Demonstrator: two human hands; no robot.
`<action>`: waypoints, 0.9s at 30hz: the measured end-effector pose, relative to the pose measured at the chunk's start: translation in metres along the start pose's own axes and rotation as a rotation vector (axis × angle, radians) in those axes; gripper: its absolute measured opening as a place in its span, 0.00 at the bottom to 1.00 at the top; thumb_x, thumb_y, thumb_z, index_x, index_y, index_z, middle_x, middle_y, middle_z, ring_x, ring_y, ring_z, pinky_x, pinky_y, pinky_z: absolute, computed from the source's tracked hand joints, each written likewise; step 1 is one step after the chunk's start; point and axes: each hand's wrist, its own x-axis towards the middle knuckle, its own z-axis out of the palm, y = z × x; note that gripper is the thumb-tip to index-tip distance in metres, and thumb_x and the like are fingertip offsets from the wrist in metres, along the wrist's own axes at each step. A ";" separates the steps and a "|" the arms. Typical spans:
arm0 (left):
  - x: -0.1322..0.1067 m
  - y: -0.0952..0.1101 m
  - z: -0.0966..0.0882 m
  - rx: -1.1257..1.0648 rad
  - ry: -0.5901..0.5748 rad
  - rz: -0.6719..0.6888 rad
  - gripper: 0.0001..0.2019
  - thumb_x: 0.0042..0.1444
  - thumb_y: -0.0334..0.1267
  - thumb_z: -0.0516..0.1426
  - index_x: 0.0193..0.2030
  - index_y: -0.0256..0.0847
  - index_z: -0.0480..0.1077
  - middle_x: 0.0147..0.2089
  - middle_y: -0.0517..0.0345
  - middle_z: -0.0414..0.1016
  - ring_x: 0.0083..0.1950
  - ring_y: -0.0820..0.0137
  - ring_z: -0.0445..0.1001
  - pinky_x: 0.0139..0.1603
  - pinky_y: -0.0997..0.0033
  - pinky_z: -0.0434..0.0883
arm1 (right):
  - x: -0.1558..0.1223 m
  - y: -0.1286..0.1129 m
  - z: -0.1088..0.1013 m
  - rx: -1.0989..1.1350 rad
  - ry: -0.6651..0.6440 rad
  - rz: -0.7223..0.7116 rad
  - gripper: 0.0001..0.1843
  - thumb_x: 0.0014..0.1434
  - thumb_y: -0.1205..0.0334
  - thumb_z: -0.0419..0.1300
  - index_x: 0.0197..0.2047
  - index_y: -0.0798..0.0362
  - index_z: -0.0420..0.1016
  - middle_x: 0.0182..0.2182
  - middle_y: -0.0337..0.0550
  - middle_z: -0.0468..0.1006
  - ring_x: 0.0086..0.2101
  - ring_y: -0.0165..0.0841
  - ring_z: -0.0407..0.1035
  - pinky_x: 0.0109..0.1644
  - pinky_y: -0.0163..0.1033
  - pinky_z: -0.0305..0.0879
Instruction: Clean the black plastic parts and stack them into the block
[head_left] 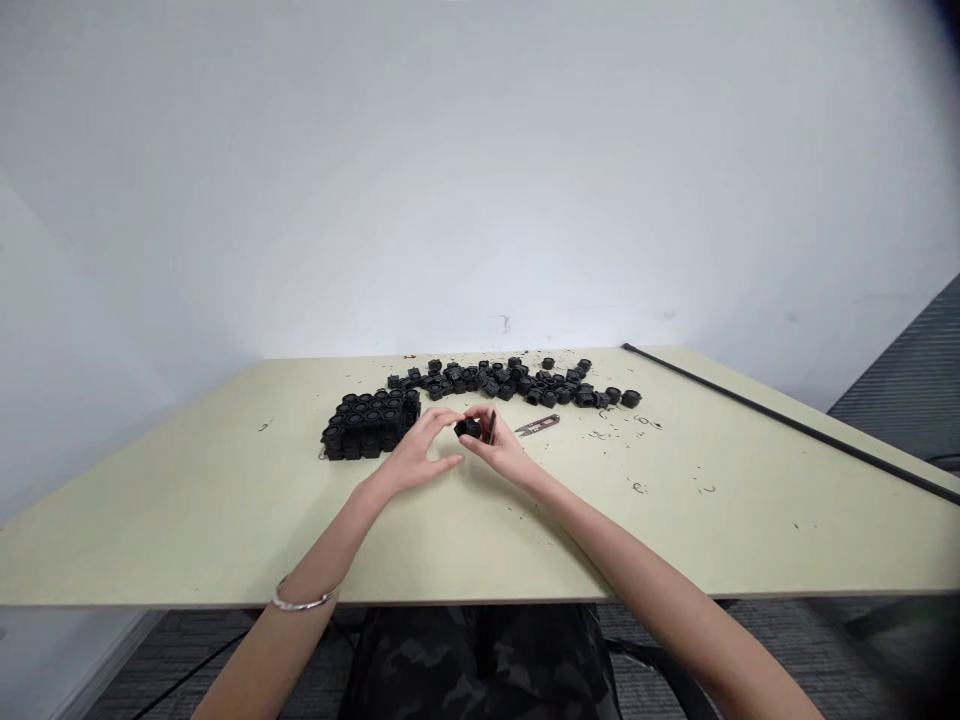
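My right hand (pixel 498 445) pinches a small black round plastic part (pixel 468 428) between thumb and fingers, a little above the table. A thin dark object (pixel 492 427) also shows against its fingers; its kind cannot be made out. Close by on the left is my left hand (pixel 420 450), fingers and thumb apart, its fingertips near the part and nothing visible in its grasp. A stacked block of similar black parts (pixel 367 425) stands just beyond the left hand. Thread snips (pixel 538 425) lie on the table right of my right hand.
Many loose black parts (pixel 502 380) are strewn along the back of the table (pixel 247 510). Curled black scraps (pixel 639 488) dot the right side. A long black rod (pixel 780 415) lies slantwise along the right edge. Behind the table rises a white wall (pixel 465 180).
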 end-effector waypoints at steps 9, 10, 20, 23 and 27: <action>0.001 0.007 0.003 -0.124 0.124 0.007 0.13 0.54 0.38 0.58 0.47 0.46 0.69 0.49 0.53 0.63 0.48 0.68 0.68 0.44 0.67 0.72 | -0.002 -0.003 0.007 0.227 -0.040 0.126 0.18 0.58 0.46 0.52 0.44 0.50 0.63 0.26 0.34 0.61 0.24 0.26 0.54 0.28 0.34 0.53; 0.002 0.007 0.003 -0.105 0.133 -0.002 0.12 0.54 0.37 0.58 0.46 0.46 0.69 0.49 0.53 0.63 0.47 0.69 0.68 0.43 0.68 0.72 | -0.001 -0.001 0.007 0.212 0.001 0.139 0.17 0.60 0.46 0.49 0.44 0.50 0.63 0.29 0.36 0.64 0.23 0.26 0.54 0.28 0.34 0.53; 0.002 -0.003 0.004 0.058 0.237 -0.198 0.14 0.50 0.29 0.55 0.45 0.43 0.66 0.44 0.58 0.71 0.40 0.70 0.68 0.44 0.67 0.68 | -0.003 -0.001 0.001 -0.373 0.142 0.214 0.26 0.60 0.47 0.48 0.57 0.51 0.54 0.28 0.36 0.68 0.27 0.32 0.65 0.34 0.37 0.59; 0.003 -0.005 0.001 0.170 0.269 -0.196 0.12 0.49 0.29 0.55 0.42 0.43 0.67 0.45 0.56 0.72 0.49 0.63 0.67 0.52 0.59 0.65 | -0.005 -0.006 0.002 -0.416 0.106 0.137 0.25 0.62 0.52 0.46 0.60 0.51 0.51 0.36 0.41 0.69 0.30 0.32 0.66 0.36 0.38 0.61; 0.003 -0.009 0.000 0.148 0.337 -0.261 0.13 0.49 0.28 0.54 0.43 0.42 0.67 0.45 0.55 0.70 0.49 0.64 0.69 0.52 0.60 0.66 | -0.006 -0.003 0.003 -0.494 0.037 0.015 0.17 0.62 0.64 0.42 0.52 0.50 0.64 0.36 0.43 0.71 0.35 0.33 0.67 0.40 0.38 0.61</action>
